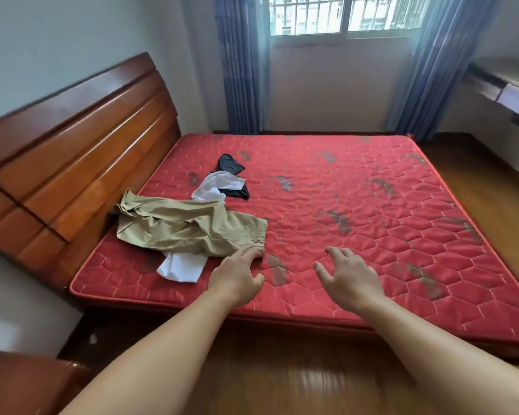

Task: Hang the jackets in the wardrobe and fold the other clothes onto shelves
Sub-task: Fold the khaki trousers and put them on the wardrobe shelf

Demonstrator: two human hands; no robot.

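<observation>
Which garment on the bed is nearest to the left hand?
The khaki garment: the left hand touches its corner; the white and black clothes lie farther.

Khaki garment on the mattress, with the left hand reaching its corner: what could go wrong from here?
1. The khaki garment lies over a white cloth; lifting it by the corner where the left hand touches may drag that cloth off the mattress edge.
2. The right hand hovers open, off the fabric, so a one-handed grip could leave the garment bunched.
</observation>
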